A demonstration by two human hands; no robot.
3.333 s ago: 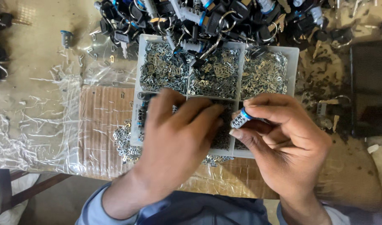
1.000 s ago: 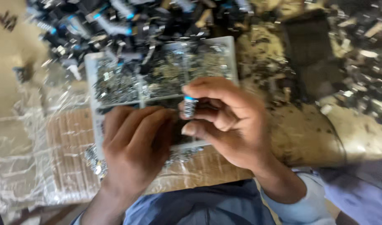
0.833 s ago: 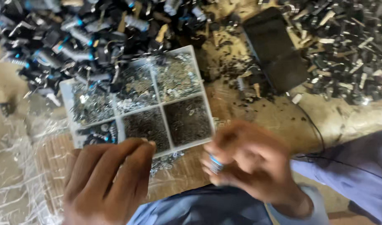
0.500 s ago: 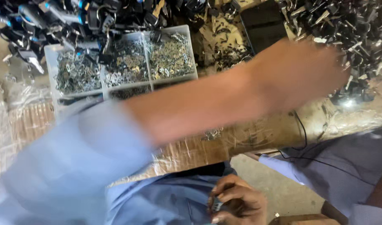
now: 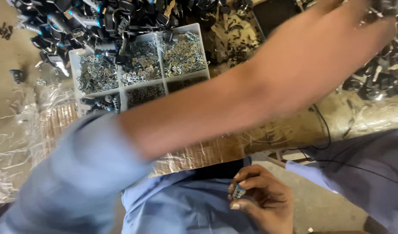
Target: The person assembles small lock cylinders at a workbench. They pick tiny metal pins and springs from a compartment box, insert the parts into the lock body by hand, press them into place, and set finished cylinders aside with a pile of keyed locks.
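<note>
- Here, the left hand [image 5: 359, 19] stretched across the whole view toward two o'clock, its forearm and light blue sleeve [image 5: 73, 182] blurred; the fingers ran into the dark parts heap [image 5: 381, 73] at the far right of the bench, and I could not tell whether they were spread or closed on anything.
- Meanwhile the right hand [image 5: 262, 199] sat low at five o'clock, near the lap, away from the bench, probably so the small piece stayed safe while the other arm reached.
- Its thumb and fingertips were pinched narrowly on a small ridged part with a blue band [image 5: 239, 190], held upright between them, seemingly kept ready for fitting.
- The divided white tray [image 5: 73, 58] lay at eleven o'clock on the bench, its compartments keeping the tiny metal bits sorted: shiny clips in the upper cells, darker small pieces in the lower ones.
- A pile of black locks with blue accents [image 5: 103, 17] spilled along the tray's far edge at twelve o'clock, some touching its rim, within easy reach.
- Crinkled clear plastic sheeting [image 5: 16, 138] covered the bench at nine o'clock, likely to catch loose bits.
- A thin black cable [image 5: 324, 134] hung over the bench edge at three o'clock, beside a second person's bluish garment [image 5: 363, 173].
</note>
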